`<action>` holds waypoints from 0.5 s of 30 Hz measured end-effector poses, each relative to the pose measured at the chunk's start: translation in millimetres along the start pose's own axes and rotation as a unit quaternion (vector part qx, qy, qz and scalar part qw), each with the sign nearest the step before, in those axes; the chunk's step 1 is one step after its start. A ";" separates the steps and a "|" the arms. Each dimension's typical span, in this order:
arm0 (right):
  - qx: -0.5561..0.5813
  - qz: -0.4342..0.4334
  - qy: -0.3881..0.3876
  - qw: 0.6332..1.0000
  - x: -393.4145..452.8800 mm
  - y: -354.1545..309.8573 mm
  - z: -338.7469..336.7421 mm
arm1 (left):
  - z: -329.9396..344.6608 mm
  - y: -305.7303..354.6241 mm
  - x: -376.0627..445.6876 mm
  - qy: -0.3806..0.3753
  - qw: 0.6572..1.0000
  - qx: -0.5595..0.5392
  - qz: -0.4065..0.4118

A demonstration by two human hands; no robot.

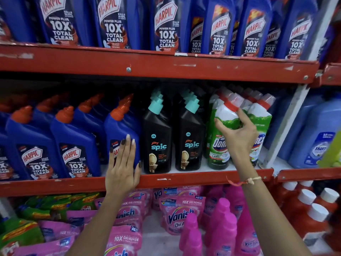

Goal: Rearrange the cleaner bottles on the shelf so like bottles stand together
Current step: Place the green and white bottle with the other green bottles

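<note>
The left hand [121, 163] lay flat and open on a blue bottle [120, 133] at the shelf [184, 179] edge. The right hand [238, 133] gripped a green bottle [224, 126]. Blue, black and green bottles already stood in groups, so little sorting seemed left.

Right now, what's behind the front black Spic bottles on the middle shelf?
Behind the two front Spic bottles more teal caps line up, so further black bottles stand there. Their bodies and the row's depth are hidden in shadow.
</note>
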State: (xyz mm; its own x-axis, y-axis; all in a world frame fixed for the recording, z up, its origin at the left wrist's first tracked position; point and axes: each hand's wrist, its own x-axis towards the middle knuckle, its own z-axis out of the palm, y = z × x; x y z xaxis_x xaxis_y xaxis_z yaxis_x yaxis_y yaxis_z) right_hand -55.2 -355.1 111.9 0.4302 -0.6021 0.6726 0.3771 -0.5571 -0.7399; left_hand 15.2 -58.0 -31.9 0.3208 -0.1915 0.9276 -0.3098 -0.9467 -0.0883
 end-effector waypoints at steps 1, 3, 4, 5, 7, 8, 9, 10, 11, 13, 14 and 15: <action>-0.011 0.000 -0.002 1.000 2.2 2.1 1.2 | 0.0 -0.1 0.1 0.000 1.000 0.001 0.000; -0.032 0.003 -0.009 0.999 6.3 1.6 0.7 | -0.3 -0.3 0.2 0.001 1.000 0.006 0.001; -0.045 0.006 -0.017 0.999 9.0 1.7 0.0 | -0.2 -0.3 0.2 0.002 1.000 0.010 0.001; -0.056 0.012 -0.026 0.998 10.9 1.7 -0.9 | -0.1 0.2 -0.2 0.005 1.000 0.009 0.002; -0.066 0.018 -0.031 0.997 13.3 4.5 -1.8 | -0.3 0.6 -0.9 0.005 1.000 0.008 0.000; -0.068 0.015 -0.031 0.997 14.4 7.6 -2.2 | -0.4 1.1 -0.6 0.005 1.000 0.008 -0.001; -0.068 0.015 -0.035 0.997 13.0 10.2 -1.8 | -0.6 0.0 -1.7 0.002 1.000 0.010 0.002; -0.069 0.009 -0.037 0.997 12.4 12.3 -1.6 | -0.9 -0.3 -1.7 -0.002 1.000 0.009 0.008; -0.071 0.010 -0.042 0.997 11.9 14.7 -1.5 | -1.7 -1.2 -1.8 -0.008 1.000 0.009 0.017; -0.067 0.006 -0.055 0.996 11.4 17.7 -1.0 | -4.1 -1.9 -2.0 -0.026 0.999 0.006 0.031; -0.064 0.004 -0.064 0.996 10.8 20.7 -0.2 | -5.9 -0.9 -1.9 -0.029 0.999 0.003 0.032; -0.065 0.002 -0.074 0.995 8.0 19.4 0.1 | -9.1 0.5 -0.8 -0.033 0.999 -0.005 0.025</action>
State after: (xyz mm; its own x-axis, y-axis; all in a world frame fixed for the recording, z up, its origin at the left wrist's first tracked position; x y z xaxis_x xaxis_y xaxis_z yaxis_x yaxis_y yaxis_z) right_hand -44.4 -370.6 103.0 0.5511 -0.5191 0.6533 0.2703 -0.6297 -0.7283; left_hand 6.7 -56.0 -29.3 0.3624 -0.2561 0.8962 -0.3362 -0.9327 -0.1306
